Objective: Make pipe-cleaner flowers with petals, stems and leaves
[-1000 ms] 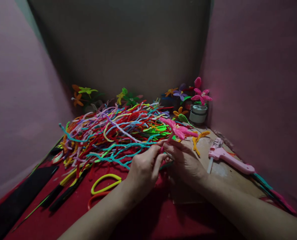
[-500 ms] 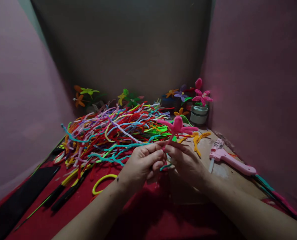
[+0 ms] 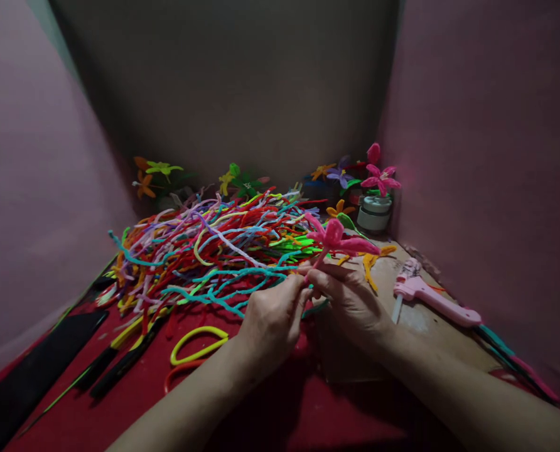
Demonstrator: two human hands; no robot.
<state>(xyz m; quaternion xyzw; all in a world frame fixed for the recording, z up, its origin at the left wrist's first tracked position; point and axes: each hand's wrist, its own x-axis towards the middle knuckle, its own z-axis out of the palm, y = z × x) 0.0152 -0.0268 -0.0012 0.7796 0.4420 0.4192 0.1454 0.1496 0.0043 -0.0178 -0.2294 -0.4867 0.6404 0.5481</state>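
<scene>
A pink pipe-cleaner flower point(image 3: 333, 235) stands up above my fingers, its petals tilted toward the right. The fingers of my right hand point(image 3: 350, 301) pinch its pink stem just below the bloom. My left hand point(image 3: 273, 320) is closed at the stem's lower end, its back turned up and the fingertips touching those of my right hand. A small bit of teal shows between the hands; what it belongs to is unclear. Behind them spreads a large heap of coloured pipe cleaners point(image 3: 223, 235).
A pink glue gun point(image 3: 435, 301) lies on a brown board point(image 3: 416, 323) at the right. Scissors with a yellow handle loop point(image 3: 199, 344) and black-handled pliers point(image 3: 129, 364) lie left. A white pot point(image 3: 375, 215) with pink flowers stands at the back right.
My left hand has rolled over, so its back now faces up and its fingers are less visible. The flower has turned and tilted slightly. The view has shifted a little.
</scene>
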